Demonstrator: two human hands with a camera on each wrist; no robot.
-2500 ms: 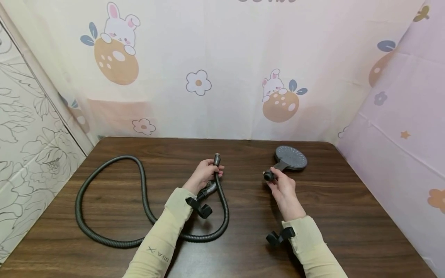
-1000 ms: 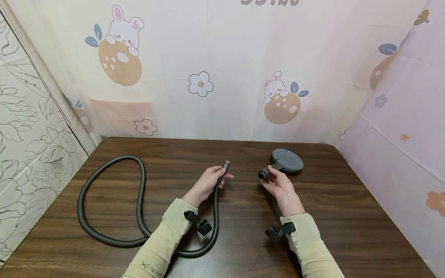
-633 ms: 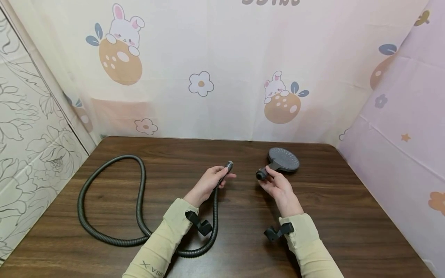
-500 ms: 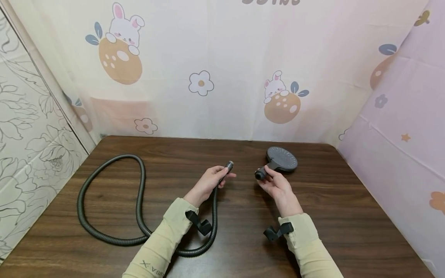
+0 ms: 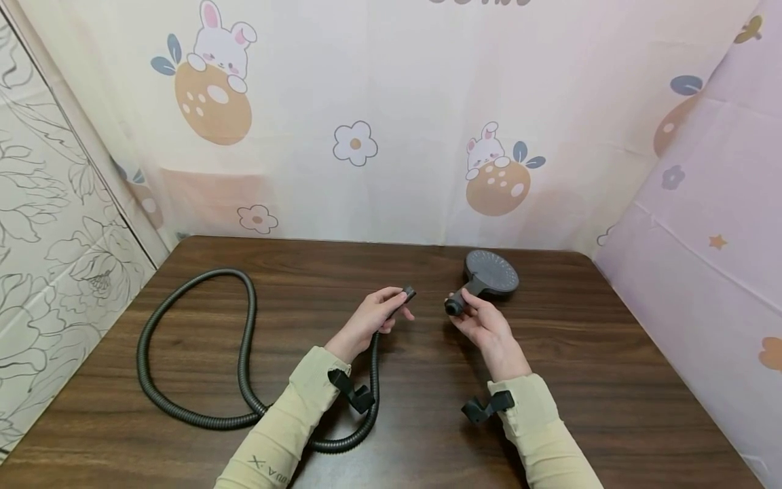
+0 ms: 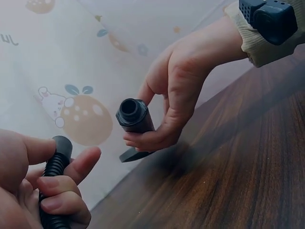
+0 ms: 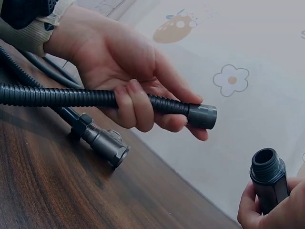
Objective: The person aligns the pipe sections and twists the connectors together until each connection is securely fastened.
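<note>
My left hand (image 5: 366, 322) grips one end of a dark ribbed shower hose (image 5: 143, 353), thumb at the smooth collar (image 7: 202, 116), two fingers curled round the ribs. That end tilts up toward the right. My right hand (image 5: 493, 339) holds a grey shower head (image 5: 493, 272) by its handle, the round spray face turned up. The handle's threaded end (image 7: 267, 164) points toward the hose collar; a gap separates them. In the right wrist view, the hose's other end, a metal connector (image 7: 107, 144), lies low beneath the left hand; the head view hides it.
The hose loops across the left side of the brown wooden table (image 5: 599, 380). A patterned curtain (image 5: 403, 136) hangs along the table's back edge, with a lilac curtain (image 5: 702, 190) on the right. Black straps with devices sit on both wrists.
My left hand has moved right, tilting the hose end from nearly upright toward the shower head. My right hand has drifted left with the shower head, narrowing the gap.
</note>
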